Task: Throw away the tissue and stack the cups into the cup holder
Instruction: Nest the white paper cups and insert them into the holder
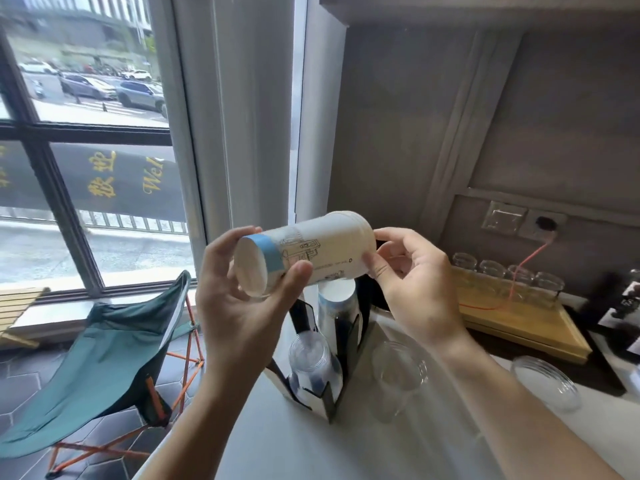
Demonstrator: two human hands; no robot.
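Note:
I hold a white paper cup (pixel 311 249) with a blue band sideways in the air, above the cup holder. My left hand (pixel 235 306) grips its bottom end and my right hand (pixel 405 278) pinches its rim end. Below stands the black cup holder (pixel 346 368), with a stack of paper cups (pixel 337 306) in its rear slot and clear plastic cups (pixel 313 365) in its front slot. Two clear plastic cups stand loose on the white counter: one (pixel 398 379) just right of the holder, another (pixel 547 382) farther right. No tissue is in view.
A wooden tray (pixel 519 320) with several glass jars sits at the back right under a wall socket (pixel 543 225) with an orange cable. A green folding chair (pixel 104 368) stands on the floor left of the counter, by the window.

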